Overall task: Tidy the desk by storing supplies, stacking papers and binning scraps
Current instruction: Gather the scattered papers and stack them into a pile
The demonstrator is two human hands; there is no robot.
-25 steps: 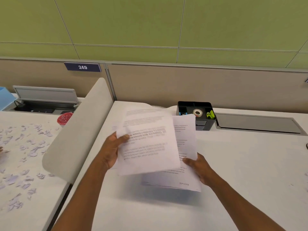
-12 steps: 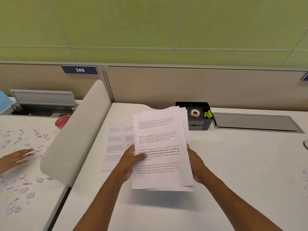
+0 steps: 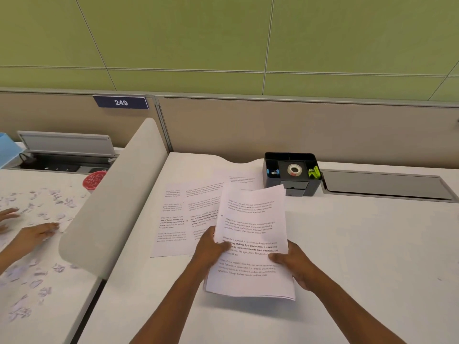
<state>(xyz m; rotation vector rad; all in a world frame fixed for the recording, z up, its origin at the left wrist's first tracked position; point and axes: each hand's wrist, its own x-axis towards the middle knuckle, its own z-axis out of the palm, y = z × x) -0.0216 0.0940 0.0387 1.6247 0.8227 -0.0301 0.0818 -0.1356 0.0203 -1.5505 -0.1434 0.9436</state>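
I hold a stack of printed sheets (image 3: pixel 250 234) above the white desk (image 3: pixel 360 244). My left hand (image 3: pixel 211 249) grips its left edge, thumb on top. My right hand (image 3: pixel 293 261) grips the right edge, thumb pressed on the top page. More printed pages (image 3: pixel 178 219) lie flat on the desk behind and left of the stack. A black organiser (image 3: pixel 290 173) stands at the back with a tape roll (image 3: pixel 294 169), blue clips (image 3: pixel 272 172) and a green item (image 3: pixel 314 172) in it.
A curved grey divider (image 3: pixel 111 202) separates my desk from the left one, where paper scraps (image 3: pixel 37 244) lie scattered, a red cup (image 3: pixel 94 180) stands, and another person's hands (image 3: pixel 32 234) rest. A grey cable hatch (image 3: pixel 382 186) sits at the back right.
The loose sheets came together into one stack held by both hands, then shifted right and nearer to me, uncovering pages on the desk. The other person's hands came in at the left.
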